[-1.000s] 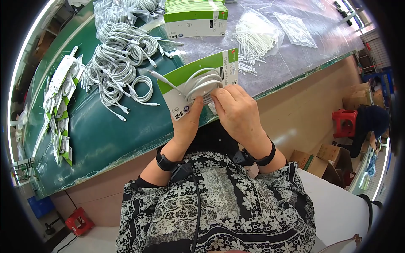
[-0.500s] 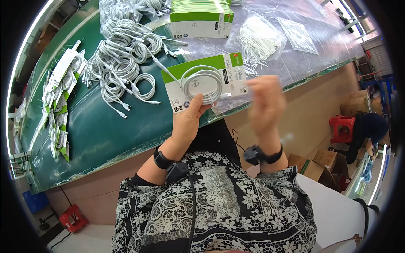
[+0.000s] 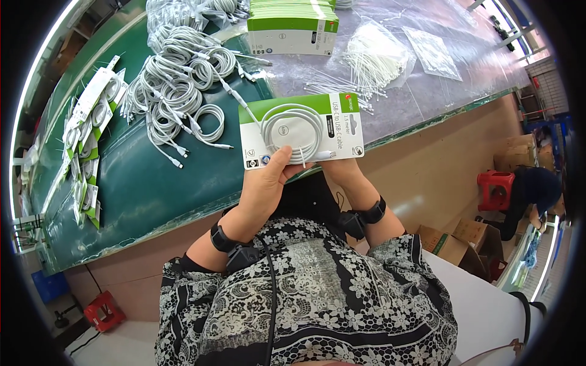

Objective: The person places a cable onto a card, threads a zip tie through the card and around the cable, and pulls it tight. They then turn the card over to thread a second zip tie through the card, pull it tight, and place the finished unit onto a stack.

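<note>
– State the grip?
– The left hand [image 3: 264, 185] clamps card [image 3: 296, 130] and coiled cable [image 3: 320, 131], thumb in front; the right hand [image 3: 342, 172] sits behind the card's lower edge, closure indeterminable
– Position and handling?
– Over the surface [image 3: 152, 204]'s near edge; likely light, card stiff, cable springy: pinch both together
– Change?
– The right hand, previously beside the card's right edge, is now behind; card sits leveler

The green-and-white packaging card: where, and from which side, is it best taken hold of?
Probably grip the card by its right border, coming from the right: this flat end, with the hanging slot, extends beyond the coiled cable, while the left hand holds the lower edge.
</note>
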Available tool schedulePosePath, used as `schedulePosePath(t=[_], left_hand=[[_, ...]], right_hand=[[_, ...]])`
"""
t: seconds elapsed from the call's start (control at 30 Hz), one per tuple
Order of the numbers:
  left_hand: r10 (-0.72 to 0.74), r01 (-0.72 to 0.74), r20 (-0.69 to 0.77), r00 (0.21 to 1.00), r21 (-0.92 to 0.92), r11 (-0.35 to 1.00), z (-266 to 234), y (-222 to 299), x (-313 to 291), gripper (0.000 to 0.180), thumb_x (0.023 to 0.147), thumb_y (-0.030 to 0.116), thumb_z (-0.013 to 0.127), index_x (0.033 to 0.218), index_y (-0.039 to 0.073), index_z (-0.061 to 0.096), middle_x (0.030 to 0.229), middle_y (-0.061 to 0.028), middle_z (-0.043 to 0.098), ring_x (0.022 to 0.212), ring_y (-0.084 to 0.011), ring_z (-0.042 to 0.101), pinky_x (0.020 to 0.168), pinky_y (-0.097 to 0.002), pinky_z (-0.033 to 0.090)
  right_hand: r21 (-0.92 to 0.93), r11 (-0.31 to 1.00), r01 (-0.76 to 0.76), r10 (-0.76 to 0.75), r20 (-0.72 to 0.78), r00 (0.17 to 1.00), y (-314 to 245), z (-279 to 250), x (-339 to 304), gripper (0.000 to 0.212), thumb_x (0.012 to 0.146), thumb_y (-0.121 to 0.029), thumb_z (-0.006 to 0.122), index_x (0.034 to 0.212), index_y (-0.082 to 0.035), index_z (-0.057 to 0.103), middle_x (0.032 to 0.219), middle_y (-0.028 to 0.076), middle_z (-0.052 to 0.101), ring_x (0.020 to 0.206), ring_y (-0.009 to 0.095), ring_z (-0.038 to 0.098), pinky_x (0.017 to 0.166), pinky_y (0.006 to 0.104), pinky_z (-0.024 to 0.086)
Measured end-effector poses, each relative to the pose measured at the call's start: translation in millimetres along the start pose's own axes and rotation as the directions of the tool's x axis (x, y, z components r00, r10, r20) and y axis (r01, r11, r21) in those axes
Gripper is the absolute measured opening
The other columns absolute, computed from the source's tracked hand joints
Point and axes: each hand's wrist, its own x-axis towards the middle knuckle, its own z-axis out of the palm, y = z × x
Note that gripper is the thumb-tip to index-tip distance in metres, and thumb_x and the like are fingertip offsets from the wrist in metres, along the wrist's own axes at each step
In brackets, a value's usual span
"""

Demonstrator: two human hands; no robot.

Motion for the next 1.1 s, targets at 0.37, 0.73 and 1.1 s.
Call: schedulePosePath(t=[0.37, 0.73, 1.1], left_hand=[[-0.085, 0.08, -0.053, 0.995, -0.091, 0.993, -2.1, -6.6, 1.9, 0.032, 0.096, 0.008, 0.05, 0.127, 0.001, 0.045, 0.118, -0.0102, 0.059, 0.102, -0.02, 0.062, 0.086, -0.0367, 0.056], [-0.104, 0.103, -0.017, 0.994, -0.033, 0.994, 1.8, 6.8, -2.2, 0.036, 0.096, 0.01, 0.051, 0.131, 0.002, 0.042, 0.123, -0.0113, 0.055, 0.107, -0.0219, 0.061, 0.089, -0.0377, 0.055], [-0.118, 0.124, 0.114, 0.986, -0.048, 0.991, -12.7, -0.3, -2.1, 0.048, 0.09, 0.004, 0.06, 0.133, 0.002, 0.039, 0.126, -0.0118, 0.054, 0.112, -0.0241, 0.058, 0.092, -0.0388, 0.053]], right_hand=[[-0.119, 0.99, 0.077, -0.091, -0.119, 0.989, 4.7, 10.0, -5.0, 0.035, 0.086, -0.004, 0.066, 0.119, -0.003, 0.056, 0.114, 0.009, 0.061, 0.102, 0.017, 0.058, 0.084, 0.0309, 0.05], [-0.139, 0.989, 0.047, -0.07, -0.167, 0.983, 24.4, 2.9, -2.0, 0.031, 0.09, -0.01, 0.062, 0.119, -0.002, 0.056, 0.111, 0.009, 0.061, 0.101, 0.018, 0.059, 0.083, 0.0315, 0.05], [-0.626, 0.701, 0.343, -0.329, 0.142, 0.933, -6.9, 2.5, -3.9, 0.043, 0.079, -0.002, 0.07, 0.121, -0.003, 0.057, 0.116, 0.013, 0.061, 0.106, 0.026, 0.059, 0.09, 0.0373, 0.048]])
